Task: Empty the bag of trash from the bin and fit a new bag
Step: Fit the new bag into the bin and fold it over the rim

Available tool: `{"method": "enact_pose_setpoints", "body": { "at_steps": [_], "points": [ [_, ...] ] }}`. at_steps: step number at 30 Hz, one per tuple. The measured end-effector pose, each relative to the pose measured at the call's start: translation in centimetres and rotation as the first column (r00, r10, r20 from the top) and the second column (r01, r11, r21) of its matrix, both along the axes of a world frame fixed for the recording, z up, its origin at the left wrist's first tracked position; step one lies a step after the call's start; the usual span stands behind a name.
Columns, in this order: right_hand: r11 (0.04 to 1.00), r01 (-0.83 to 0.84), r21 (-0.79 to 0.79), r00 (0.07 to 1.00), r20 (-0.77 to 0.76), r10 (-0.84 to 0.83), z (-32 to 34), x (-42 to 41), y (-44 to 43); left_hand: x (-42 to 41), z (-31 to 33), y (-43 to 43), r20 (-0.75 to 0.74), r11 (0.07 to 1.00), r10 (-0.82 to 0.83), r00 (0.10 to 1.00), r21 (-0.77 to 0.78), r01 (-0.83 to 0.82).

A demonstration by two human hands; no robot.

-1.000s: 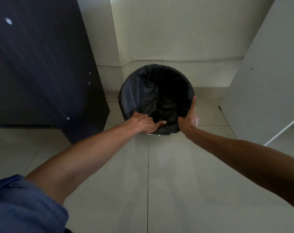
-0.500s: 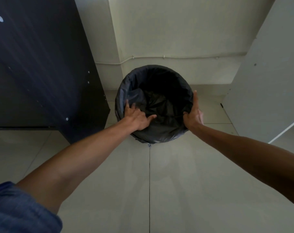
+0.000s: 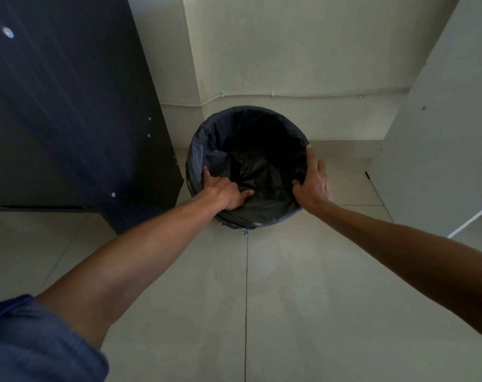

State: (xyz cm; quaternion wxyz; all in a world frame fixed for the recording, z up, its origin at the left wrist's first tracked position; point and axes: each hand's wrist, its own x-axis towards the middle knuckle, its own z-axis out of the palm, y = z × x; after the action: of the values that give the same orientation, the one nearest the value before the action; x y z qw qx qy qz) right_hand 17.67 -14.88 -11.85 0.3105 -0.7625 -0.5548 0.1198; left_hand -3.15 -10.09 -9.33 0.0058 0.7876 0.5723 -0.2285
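Touching left hand (image 3: 225, 192) and right hand (image 3: 315, 186), the bin (image 3: 198, 154) sits between.

The round bin (image 3: 251, 108) stands on the pale tiled floor (image 3: 289, 299), cream wall (image 3: 289, 51) behind it, black plastic bag (image 3: 262, 172) inside. The dark wooden cabinet (image 3: 69, 119) is left of it, the white panel (image 3: 441, 147) right. The left hand (image 3: 223, 193) is on the near-left rim, the right hand (image 3: 314, 183) on the right rim.

Bag (image 3: 262, 172), 12 o'clock: black, grey sheen on the folds, greyer-blue where turned over the rim.
Cabinet (image 3: 69, 119), 10 o'clock: near-black navy, faint streaked grain, pale round dots.
Wall (image 3: 289, 51): off-white, crossed by a white cable (image 3: 317, 97).
Panel (image 3: 441, 147), 2 o'clock: plain white.
Floor (image 3: 289, 299): pale grey tiles, thin dark grout lines.
Sleeve (image 3: 35, 343), 7 o'clock: mid blue, soft weave.
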Motion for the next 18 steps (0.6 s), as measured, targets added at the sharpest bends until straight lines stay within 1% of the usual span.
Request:
{"method": "enact_pose_setpoints", "body": {
  "at_steps": [1,2,3,4,5,6,7,8,10,12,16,18],
  "points": [
    [1.000,-0.021,0.019,0.993,0.119,0.019,-0.3,-0.2,-0.3,-0.1,-0.2,-0.1,0.028,1.000,-0.007,1.000,0.004,0.007],
    [0.995,-0.082,0.058,0.966,0.252,0.065,-0.5,-0.2,-0.5,-0.3,-0.3,-0.1,0.054,1.000,-0.008,0.999,0.006,0.007],
    [0.978,-0.194,0.078,0.912,0.381,0.151,-0.6,-0.1,-0.6,-0.6,-0.3,-0.1,0.077,1.000,-0.009,0.997,0.015,0.008],
    [0.944,-0.325,0.047,0.829,0.494,0.261,-0.7,0.1,-0.8,-0.8,-0.4,0.0,0.096,0.999,-0.018,0.995,0.033,0.015],
    [0.901,-0.434,-0.023,0.731,0.575,0.367,-0.8,0.2,-1.0,-1.0,-0.3,0.0,0.114,0.998,-0.032,0.993,0.058,0.025],
    [0.860,-0.501,-0.098,0.646,0.619,0.447,-0.8,0.4,-1.2,-1.3,-0.2,0.1,0.133,0.996,-0.046,0.990,0.084,0.035],
    [0.832,-0.536,-0.144,0.593,0.637,0.493,-0.6,0.7,-1.4,-1.6,-0.1,0.2,0.152,0.993,-0.059,0.987,0.105,0.044],
    [0.817,-0.556,-0.154,0.569,0.646,0.509,-0.4,1.2,-1.5,-1.9,-0.1,0.3,0.170,0.991,-0.075,0.983,0.122,0.055],
    [0.785,-0.601,-0.149,0.511,0.685,0.520,-0.3,2.2,-1.5,-2.3,-0.1,0.4,0.186,0.986,-0.106,0.977,0.147,0.079],
    [0.760,-0.623,-0.184,0.433,0.728,0.532,-0.1,3.1,-1.4,-2.5,-0.2,0.2,0.182,0.984,-0.119,0.976,0.152,0.092],
    [0.750,-0.629,-0.207,0.364,0.774,0.519,0.0,3.9,-1.2,-2.1,0.0,-0.6,0.184,0.984,-0.150,0.971,0.127,0.128],
    [0.749,-0.621,-0.229,0.346,0.778,0.524,0.3,4.5,-0.9,-1.8,0.5,-0.8,0.192,0.980,-0.169,0.967,0.134,0.145]
  ]
}}
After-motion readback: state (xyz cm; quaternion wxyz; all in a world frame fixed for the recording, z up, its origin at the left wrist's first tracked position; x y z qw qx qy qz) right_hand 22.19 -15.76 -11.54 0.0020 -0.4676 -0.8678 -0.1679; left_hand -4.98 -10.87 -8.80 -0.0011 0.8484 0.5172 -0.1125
